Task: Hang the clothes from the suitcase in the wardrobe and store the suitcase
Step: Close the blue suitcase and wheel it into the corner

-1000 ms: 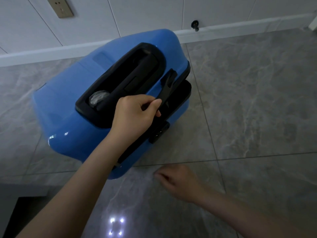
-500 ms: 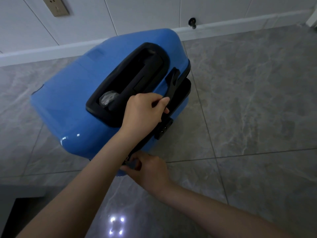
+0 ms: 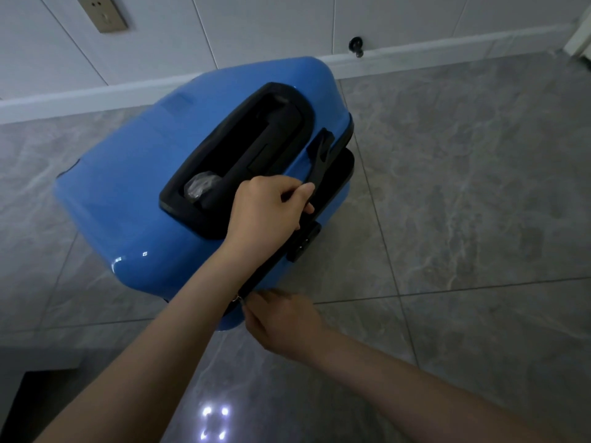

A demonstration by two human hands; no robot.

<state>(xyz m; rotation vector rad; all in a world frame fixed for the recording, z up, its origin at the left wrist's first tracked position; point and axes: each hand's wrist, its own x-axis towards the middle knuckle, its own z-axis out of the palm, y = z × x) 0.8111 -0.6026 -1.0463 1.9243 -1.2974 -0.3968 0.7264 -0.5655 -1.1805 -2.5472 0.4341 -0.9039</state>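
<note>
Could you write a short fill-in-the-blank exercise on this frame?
1. The glossy hard-shell suitcase is coloured ____.
2. The left hand grips the suitcase's black carry ____.
3. The right hand pinches the small metal zipper pull at the suitcase's near ____.
4. The suitcase stands on a grey ____ floor.

Missing words: blue; handle; corner; tiled

Grey marble-patterned floor tiles (image 3: 463,193); white baseboard (image 3: 447,47) at 12 o'clock; panelled white wall (image 3: 256,27); wall socket (image 3: 102,12) at 11 o'clock.
</note>
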